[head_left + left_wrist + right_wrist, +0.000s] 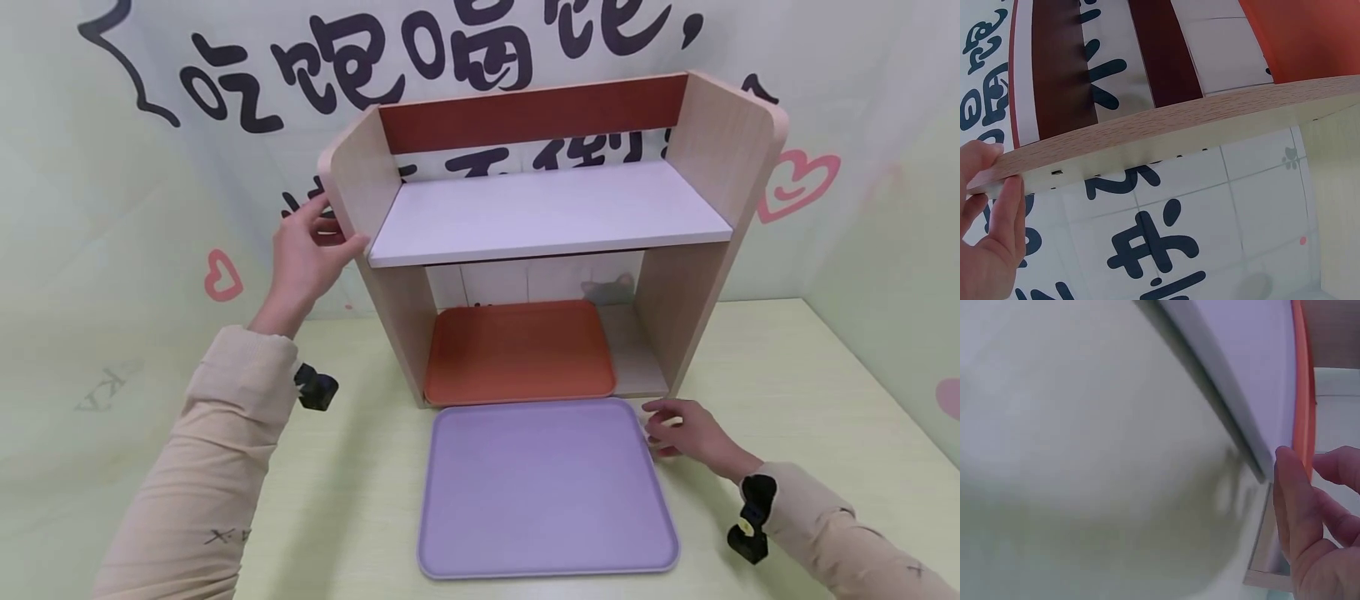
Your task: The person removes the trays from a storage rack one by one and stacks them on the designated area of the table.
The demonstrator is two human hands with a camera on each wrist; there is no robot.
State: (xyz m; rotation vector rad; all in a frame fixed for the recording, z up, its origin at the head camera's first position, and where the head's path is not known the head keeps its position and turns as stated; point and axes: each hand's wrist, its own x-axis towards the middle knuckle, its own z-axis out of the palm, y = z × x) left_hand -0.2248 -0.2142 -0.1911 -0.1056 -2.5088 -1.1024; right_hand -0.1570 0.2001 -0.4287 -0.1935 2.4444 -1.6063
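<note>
A person's left grip [311,258] pinches the left side edge of a wooden shelf [547,212]. The right grip [686,437], fingers loosely parted, is at the far corner of a purple tray [543,492], which lies left of it on the bench [765,350].

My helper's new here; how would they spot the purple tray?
Find the shelf unit on the table. Directly in front, by the right hand, lies the purple tray. Its colour separates it from the orange tray, which lies inside the unit's lower section.
</note>
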